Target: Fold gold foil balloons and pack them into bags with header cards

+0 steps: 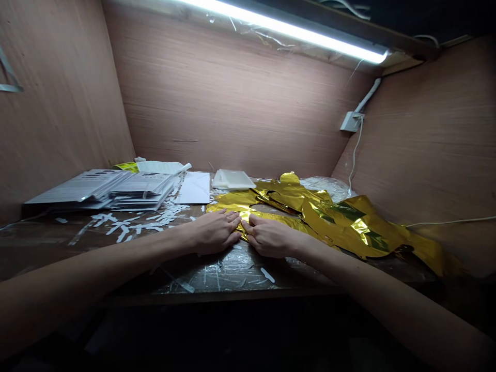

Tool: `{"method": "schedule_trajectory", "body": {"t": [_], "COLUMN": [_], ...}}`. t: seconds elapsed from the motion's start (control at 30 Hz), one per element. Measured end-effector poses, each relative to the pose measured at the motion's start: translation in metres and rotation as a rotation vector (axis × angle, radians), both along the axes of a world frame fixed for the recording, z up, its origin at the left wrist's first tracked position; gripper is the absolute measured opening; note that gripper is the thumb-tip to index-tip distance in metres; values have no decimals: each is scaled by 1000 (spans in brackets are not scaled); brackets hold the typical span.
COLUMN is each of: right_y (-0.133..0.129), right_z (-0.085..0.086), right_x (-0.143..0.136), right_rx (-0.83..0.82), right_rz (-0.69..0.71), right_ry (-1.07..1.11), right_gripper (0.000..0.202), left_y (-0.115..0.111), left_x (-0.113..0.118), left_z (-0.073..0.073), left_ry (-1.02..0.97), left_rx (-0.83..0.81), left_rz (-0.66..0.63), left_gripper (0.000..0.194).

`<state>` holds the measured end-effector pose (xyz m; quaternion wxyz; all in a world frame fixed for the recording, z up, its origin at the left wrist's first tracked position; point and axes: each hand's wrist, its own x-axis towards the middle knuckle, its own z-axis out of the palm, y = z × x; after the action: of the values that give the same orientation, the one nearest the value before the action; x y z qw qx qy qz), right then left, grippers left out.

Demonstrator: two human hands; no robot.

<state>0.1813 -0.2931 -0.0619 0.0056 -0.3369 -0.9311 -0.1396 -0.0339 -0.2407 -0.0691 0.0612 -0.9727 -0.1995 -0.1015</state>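
My left hand (219,230) lies with its fingers stretched out on the near edge of a shiny gold foil sheet (287,221). Close beside it, my right hand (271,236) has bent fingers, their tips pressed together at the same foil edge. What exactly sits between those fingertips is hidden. More crumpled gold foil (349,227), cut in curved outlines like flat, uninflated balloons, spreads to the right and hangs over the table's side. Small white strips (267,275) lie on the worn tabletop (225,274), one of them just in front of my right hand.
Stacks of printed white cards (81,186) stand at the left, with many white strips scattered before them. A white card (194,188) and a translucent plastic stack (232,179) lie at the back. Wooden panels enclose three sides; a socket box (351,121) with a cable is at right.
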Motion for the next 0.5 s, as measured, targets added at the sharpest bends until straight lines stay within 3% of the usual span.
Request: {"method": "schedule_trajectory", "body": {"t": [0.2, 0.33, 0.5], "right_y": [-3, -5, -4], "right_z": [5, 8, 4], "right_x": [-4, -7, -6], "right_rx": [-7, -5, -6], "right_rz": [-39, -46, -77], "right_ry": [-73, -100, -64], "right_gripper": [38, 37, 38], "left_y": [38, 66, 77], "left_x": [3, 12, 24], "left_z": [16, 31, 37], "left_ry": [-174, -43, 138], "left_rx": [-230, -328, -338], "left_rz": [175, 85, 180], "left_gripper": [44, 32, 35]}}
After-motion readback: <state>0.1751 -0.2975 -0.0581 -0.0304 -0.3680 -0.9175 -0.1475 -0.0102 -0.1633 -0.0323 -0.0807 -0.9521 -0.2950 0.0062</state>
